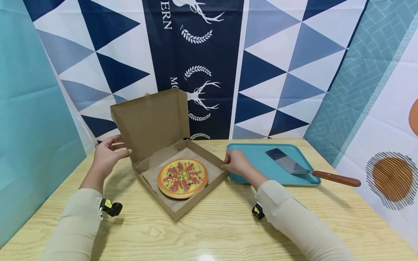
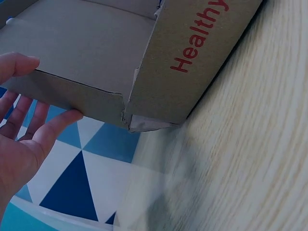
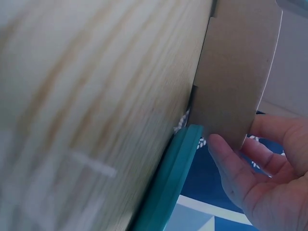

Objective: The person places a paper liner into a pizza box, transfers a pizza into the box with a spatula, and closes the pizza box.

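A cardboard pizza box (image 1: 153,195) sits on the table, turned at an angle, its lid (image 1: 150,121) standing raised. Inside lies a round pizza (image 1: 183,178) with red and green toppings. My left hand (image 1: 109,159) is at the lid's left edge; in the left wrist view, the lid's side flap (image 2: 91,101) is between its digits. My right hand (image 1: 237,163) pinches the box's right corner; the right wrist view shows its thumb and fingers at the end of the cardboard side wall (image 3: 231,62).
Right of the box lies a teal tray (image 1: 251,159). A spatula (image 1: 290,163) rests across it, its wooden handle (image 1: 336,178) sticking out past the right rim. Patterned cloth (image 1: 261,72) hangs behind the wooden table (image 1: 209,235), with more cloth at both sides.
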Demonstrator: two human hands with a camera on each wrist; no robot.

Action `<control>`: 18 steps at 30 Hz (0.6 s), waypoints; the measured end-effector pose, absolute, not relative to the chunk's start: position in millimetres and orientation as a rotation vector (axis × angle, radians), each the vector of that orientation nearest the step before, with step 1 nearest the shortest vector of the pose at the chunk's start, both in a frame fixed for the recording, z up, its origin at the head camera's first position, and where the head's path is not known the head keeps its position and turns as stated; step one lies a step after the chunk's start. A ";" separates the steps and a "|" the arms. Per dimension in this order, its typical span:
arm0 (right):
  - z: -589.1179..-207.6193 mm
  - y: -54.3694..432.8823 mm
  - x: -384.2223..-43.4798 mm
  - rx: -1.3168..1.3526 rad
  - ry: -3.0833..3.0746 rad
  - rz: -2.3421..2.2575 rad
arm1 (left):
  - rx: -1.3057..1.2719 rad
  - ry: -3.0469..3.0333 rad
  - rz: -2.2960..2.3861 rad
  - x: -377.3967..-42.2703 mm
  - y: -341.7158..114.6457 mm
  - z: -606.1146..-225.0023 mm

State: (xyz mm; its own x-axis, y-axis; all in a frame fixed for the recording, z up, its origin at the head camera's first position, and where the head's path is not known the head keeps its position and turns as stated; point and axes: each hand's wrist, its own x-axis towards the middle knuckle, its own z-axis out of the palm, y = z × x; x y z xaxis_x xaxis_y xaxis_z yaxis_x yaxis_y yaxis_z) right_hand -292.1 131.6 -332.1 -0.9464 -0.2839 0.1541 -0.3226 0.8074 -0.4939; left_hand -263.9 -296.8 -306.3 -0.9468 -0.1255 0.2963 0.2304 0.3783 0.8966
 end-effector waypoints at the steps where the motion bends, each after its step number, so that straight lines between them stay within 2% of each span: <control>1: -332.0 132.0 -291.0 0.494 -2.917 0.808 | -0.097 -2.328 -1.599 -265.0 -297.0 -306.0; 18: -329.1 131.8 -269.3 0.520 -2.941 0.692 | -0.175 -2.346 -1.648 -277.1 -295.1 -301.8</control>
